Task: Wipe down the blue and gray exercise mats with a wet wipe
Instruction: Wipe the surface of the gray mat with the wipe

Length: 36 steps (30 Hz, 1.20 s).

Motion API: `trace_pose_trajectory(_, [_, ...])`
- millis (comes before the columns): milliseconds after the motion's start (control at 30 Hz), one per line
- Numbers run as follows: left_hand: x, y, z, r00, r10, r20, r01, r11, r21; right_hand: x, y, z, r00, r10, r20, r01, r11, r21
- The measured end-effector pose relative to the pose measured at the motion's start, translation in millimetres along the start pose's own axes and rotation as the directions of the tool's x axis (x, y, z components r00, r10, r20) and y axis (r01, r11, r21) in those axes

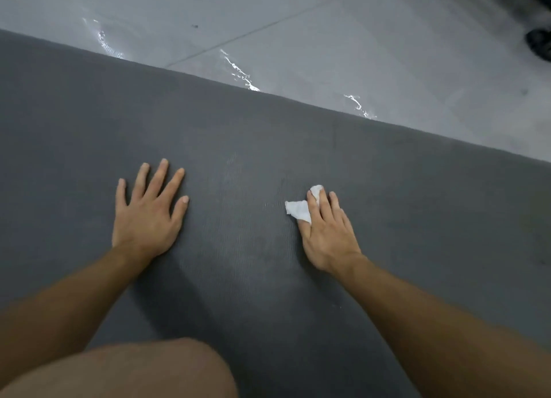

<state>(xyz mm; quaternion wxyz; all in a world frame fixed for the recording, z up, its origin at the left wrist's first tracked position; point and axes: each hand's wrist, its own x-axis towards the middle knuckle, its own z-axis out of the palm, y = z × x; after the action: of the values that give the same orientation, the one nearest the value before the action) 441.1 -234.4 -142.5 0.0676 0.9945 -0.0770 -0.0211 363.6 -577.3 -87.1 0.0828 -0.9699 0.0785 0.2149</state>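
Nearest me a bare knee (134, 368) sits over the gray mat (238, 147). Further out, my left hand (146, 215) lies flat on the mat, fingers spread, holding nothing. To its right, my right hand (328, 233) presses the crumpled wet wipe (298, 209) down under straight fingers. Beyond the mat's far edge is glossy floor (328, 39).

This looks like an indoor exercise space, a gym or workout room. A dark gray exercise mat (268, 159) lies flat across most of the frame on a smooth, pale gray floor (357, 39). The floor has thin panel seams and glossy wet streaks (241, 74) along the mat's far edge. A blurred dark object (539, 44) sits at upper right.
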Motion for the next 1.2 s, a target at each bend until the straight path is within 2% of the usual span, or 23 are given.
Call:
trace_pose_trajectory(100, [-9,15,-6,0.999,0.011,0.04,-0.009,0.999,-0.034,-14,-23,6,1.0,-0.012,0.005,0.012,1.0,0.001])
trace_pose_trajectory(200, [-23,39,-10,0.994,0.041,0.098,-0.034,0.997,-0.071,-45,-43,23,0.979,-0.199,0.035,0.2,0.979,-0.024])
trace_pose_trajectory(267, [-41,49,-5,0.995,0.038,0.091,-0.031,0.997,-0.075,-71,-49,45,0.934,-0.357,0.01,0.357,0.931,-0.074])
trace_pose_trajectory(367, [-61,49,-4,0.992,0.078,0.099,-0.07,0.994,-0.08,-109,-37,74,0.828,-0.56,-0.004,0.555,0.822,-0.129])
trace_pose_trajectory(433, [-78,51,-3,0.992,0.053,0.113,-0.043,0.995,-0.085,-123,-17,84,0.778,-0.629,0.009,0.623,0.769,-0.141])
trace_pose_trajectory(467, [-85,54,-2,0.992,0.036,0.12,-0.026,0.996,-0.086,-122,-5,83,0.777,-0.63,-0.012,0.621,0.769,-0.15])
trace_pose_trajectory(533, [-93,62,-1,0.989,0.024,0.148,-0.012,0.997,-0.078,-110,18,75,0.824,-0.56,-0.088,0.54,0.822,-0.18])
trace_pose_trajectory(633, [-101,68,1,0.982,0.026,0.185,-0.015,0.998,-0.057,-79,59,53,0.927,-0.335,-0.169,0.312,0.938,-0.148])
trace_pose_trajectory(733, [-103,74,-1,0.975,0.011,0.224,0.001,0.998,-0.056,-53,90,37,0.97,-0.127,-0.209,0.116,0.991,-0.061])
trace_pose_trajectory(833, [-106,82,-4,0.964,0.004,0.265,0.011,0.998,-0.058,-51,78,39,0.977,-0.09,-0.192,0.09,0.996,-0.009])
trace_pose_trajectory(900, [-109,89,-7,0.957,-0.021,0.288,0.044,0.996,-0.075,-67,55,45,0.971,-0.181,-0.158,0.178,0.983,-0.034])
trace_pose_trajectory(967, [-111,97,-11,0.954,-0.046,0.295,0.074,0.993,-0.087,-95,27,61,0.919,-0.376,-0.119,0.367,0.926,-0.094])
trace_pose_trajectory(1067, [-115,105,-15,0.949,-0.062,0.309,0.096,0.991,-0.095,-151,-3,98,0.733,-0.677,-0.066,0.667,0.735,-0.126])
trace_pose_trajectory(1133, [-122,110,-16,0.943,-0.049,0.328,0.086,0.991,-0.099,-176,-6,119,0.65,-0.758,-0.043,0.749,0.65,-0.131])
trace_pose_trajectory(1200, [-132,113,-15,0.946,-0.02,0.324,0.052,0.995,-0.088,-182,2,125,0.637,-0.77,-0.044,0.758,0.635,-0.149])
